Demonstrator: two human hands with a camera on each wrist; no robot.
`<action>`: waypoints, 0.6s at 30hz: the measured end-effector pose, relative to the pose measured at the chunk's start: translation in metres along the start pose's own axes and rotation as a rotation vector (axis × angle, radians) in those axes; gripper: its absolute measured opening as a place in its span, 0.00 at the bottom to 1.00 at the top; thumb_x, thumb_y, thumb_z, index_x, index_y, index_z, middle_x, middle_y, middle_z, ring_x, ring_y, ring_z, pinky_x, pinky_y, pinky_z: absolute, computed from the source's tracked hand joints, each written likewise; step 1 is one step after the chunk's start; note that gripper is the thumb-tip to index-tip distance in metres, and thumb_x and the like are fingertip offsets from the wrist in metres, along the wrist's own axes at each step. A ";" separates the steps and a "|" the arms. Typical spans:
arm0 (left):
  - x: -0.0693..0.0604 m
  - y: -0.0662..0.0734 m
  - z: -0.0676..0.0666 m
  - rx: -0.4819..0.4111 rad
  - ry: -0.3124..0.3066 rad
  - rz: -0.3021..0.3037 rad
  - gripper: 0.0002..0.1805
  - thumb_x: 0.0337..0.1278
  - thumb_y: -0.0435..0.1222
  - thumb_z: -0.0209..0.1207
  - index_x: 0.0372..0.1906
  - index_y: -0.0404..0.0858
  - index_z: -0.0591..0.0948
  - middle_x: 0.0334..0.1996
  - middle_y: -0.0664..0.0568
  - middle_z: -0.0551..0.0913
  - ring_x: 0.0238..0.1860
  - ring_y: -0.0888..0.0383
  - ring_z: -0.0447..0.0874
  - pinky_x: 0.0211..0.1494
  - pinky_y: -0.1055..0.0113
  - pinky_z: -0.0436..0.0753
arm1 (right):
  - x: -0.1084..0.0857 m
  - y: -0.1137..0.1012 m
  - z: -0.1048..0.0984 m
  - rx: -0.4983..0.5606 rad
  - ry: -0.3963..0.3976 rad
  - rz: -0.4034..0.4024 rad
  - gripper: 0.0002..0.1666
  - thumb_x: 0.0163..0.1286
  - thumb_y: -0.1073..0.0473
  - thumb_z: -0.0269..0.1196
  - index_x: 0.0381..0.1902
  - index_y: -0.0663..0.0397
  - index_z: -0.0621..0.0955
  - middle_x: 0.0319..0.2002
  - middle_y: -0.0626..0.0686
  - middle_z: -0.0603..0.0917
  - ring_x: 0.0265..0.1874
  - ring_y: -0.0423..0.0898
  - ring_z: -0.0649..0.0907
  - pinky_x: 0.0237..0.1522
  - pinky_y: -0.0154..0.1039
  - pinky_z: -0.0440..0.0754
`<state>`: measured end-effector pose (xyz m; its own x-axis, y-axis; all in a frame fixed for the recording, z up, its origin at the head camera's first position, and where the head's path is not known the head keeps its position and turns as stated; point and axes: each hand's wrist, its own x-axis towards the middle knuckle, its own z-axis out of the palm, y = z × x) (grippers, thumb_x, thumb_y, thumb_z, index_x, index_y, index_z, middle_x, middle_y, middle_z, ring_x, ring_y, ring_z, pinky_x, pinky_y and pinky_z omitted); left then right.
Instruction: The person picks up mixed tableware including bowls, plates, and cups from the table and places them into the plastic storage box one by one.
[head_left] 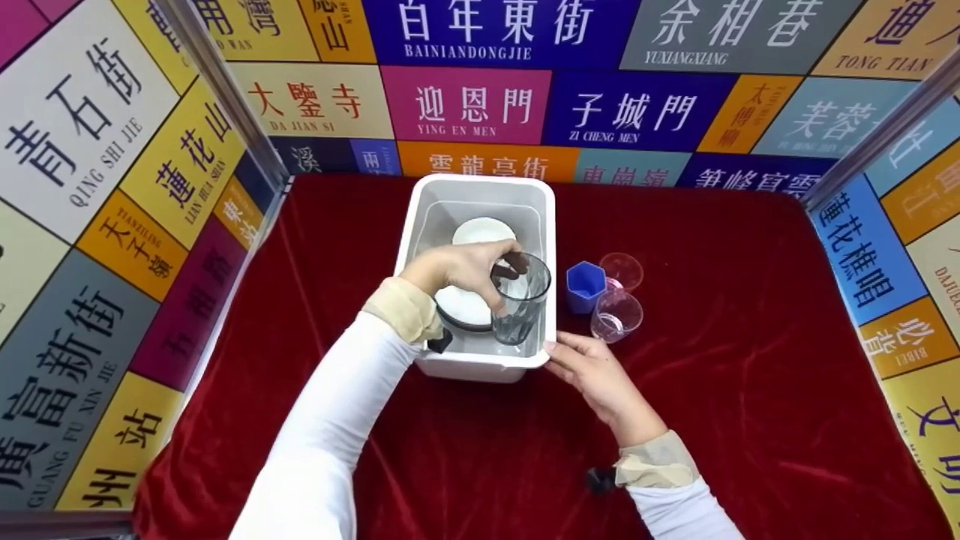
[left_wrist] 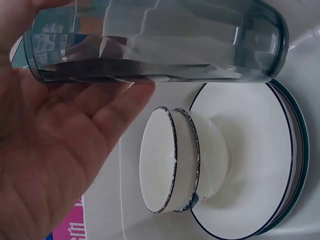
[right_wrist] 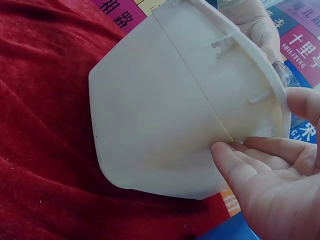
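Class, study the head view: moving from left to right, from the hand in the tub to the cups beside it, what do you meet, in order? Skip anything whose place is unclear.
Left hand → glass → blue cup → nearer clear cup.

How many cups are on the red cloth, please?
3: the blue cup, and right of it the farther transparent cup and the nearer transparent cup. Others nested inside may be hidden.

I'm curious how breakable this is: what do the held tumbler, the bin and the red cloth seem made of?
Tumbler: glossy, see-through glass or plastic; sharp highlights don't settle which. Bin: probably moulded plastic, satin, smooth-walled with rounded corners. Red cloth: likely velvet, its sheen varying along folds.
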<state>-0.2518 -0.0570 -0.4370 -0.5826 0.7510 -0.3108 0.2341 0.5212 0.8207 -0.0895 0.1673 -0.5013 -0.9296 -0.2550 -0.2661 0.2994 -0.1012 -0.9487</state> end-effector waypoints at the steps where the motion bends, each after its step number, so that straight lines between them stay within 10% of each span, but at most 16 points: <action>1: 0.001 0.000 0.000 0.006 -0.007 0.001 0.46 0.32 0.32 0.78 0.64 0.40 0.69 0.62 0.42 0.77 0.63 0.50 0.74 0.72 0.59 0.72 | 0.000 0.000 0.000 0.006 -0.004 0.004 0.29 0.75 0.65 0.55 0.68 0.79 0.67 0.62 0.70 0.79 0.56 0.48 0.85 0.61 0.37 0.81; 18: 0.010 -0.024 0.002 -0.148 -0.142 0.067 0.49 0.30 0.23 0.77 0.66 0.41 0.68 0.66 0.40 0.75 0.69 0.45 0.71 0.76 0.57 0.68 | -0.001 -0.003 -0.001 0.014 -0.012 0.022 0.30 0.75 0.64 0.56 0.68 0.79 0.68 0.59 0.66 0.82 0.54 0.45 0.85 0.62 0.37 0.81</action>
<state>-0.2613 -0.0612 -0.4610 -0.4517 0.8370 -0.3087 0.1461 0.4108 0.9000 -0.0901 0.1691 -0.4982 -0.9201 -0.2687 -0.2850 0.3230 -0.1086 -0.9402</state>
